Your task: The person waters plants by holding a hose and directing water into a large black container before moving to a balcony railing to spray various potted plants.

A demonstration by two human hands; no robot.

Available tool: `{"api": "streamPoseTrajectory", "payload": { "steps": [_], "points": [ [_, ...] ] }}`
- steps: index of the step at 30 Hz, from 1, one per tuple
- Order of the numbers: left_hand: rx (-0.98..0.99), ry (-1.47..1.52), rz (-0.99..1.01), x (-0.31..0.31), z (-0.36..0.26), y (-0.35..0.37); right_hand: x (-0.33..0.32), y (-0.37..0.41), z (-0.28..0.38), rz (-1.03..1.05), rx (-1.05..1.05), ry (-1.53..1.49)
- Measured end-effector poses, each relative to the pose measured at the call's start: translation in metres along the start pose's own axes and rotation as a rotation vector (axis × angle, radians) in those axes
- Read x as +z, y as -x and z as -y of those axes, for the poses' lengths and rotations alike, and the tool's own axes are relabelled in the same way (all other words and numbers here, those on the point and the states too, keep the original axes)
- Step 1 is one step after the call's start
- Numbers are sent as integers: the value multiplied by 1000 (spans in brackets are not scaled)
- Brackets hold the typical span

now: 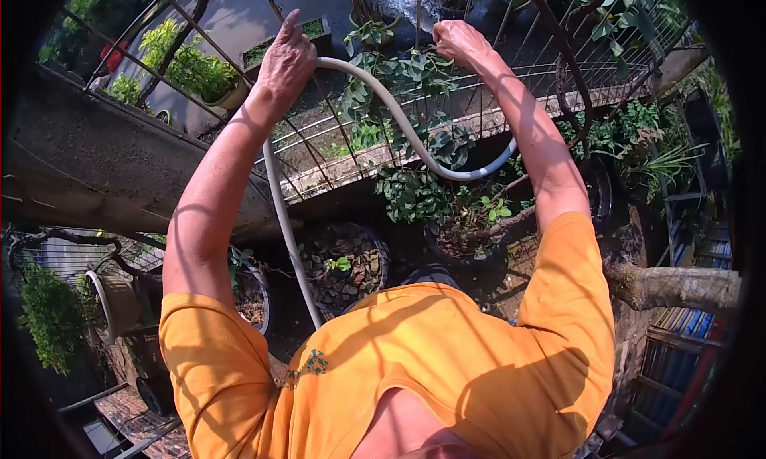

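Note:
A long grey hose (388, 100) rises from beside the orange shirt and passes behind my left forearm. My left hand (286, 58) is closed around it at the top of the railing, one digit pointing up. From there the hose sags in a loop and goes out of sight behind my right forearm. My right hand (463, 42) is closed, held out over the metal railing (375, 169); the hose end at this hand is hidden. Water (405, 2) sprays just beyond it, over potted plants on the far side.
Climbing leaves (407, 76) and bare branches tangle in the railing. Close to my body stand a round pot of rubble (345, 267) and another planted pot (471, 239). A yellow-green potted shrub (185, 64) is beyond the railing. A thick branch (678, 288) juts in at right.

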State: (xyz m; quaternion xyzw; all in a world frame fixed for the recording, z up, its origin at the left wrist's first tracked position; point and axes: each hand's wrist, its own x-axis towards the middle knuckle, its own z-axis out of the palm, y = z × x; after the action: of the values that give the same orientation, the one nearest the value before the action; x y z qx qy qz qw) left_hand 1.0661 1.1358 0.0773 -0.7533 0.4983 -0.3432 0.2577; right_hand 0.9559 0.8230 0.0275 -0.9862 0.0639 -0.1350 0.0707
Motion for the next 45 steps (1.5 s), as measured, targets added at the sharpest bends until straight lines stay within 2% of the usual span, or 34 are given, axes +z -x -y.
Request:
{"api": "streamPoseTrajectory", "payload": {
  "steps": [1, 2, 6, 11, 15, 18, 25, 37, 45],
  "points": [
    [23, 52, 38, 4, -1, -3, 1, -1, -3, 5, -24, 1],
    [56, 109, -109, 6, 5, -2, -2, -1, 0, 23, 46, 8],
    [139, 14, -143, 12, 15, -6, -6, -2, 1, 30, 66, -50],
    [135, -96, -234, 24, 14, -10, -4, -6, 2, 50, 80, -44],
    [144, -119, -314, 34, 15, -10, 8, -8, 2, 15, -3, -30],
    [125, -144, -209, 35, 12, -9, 12, -13, 6, 33, -5, -47],
    [84, -190, -237, 35, 8, -9, 18, -22, 6, 16, 37, -55],
    [58, -235, -254, 38, 5, -10, 20, -16, 3, -14, -36, -54],
    [41, -226, -263, 43, 4, -11, 22, -22, 2, 23, -13, -60]
  ]
}}
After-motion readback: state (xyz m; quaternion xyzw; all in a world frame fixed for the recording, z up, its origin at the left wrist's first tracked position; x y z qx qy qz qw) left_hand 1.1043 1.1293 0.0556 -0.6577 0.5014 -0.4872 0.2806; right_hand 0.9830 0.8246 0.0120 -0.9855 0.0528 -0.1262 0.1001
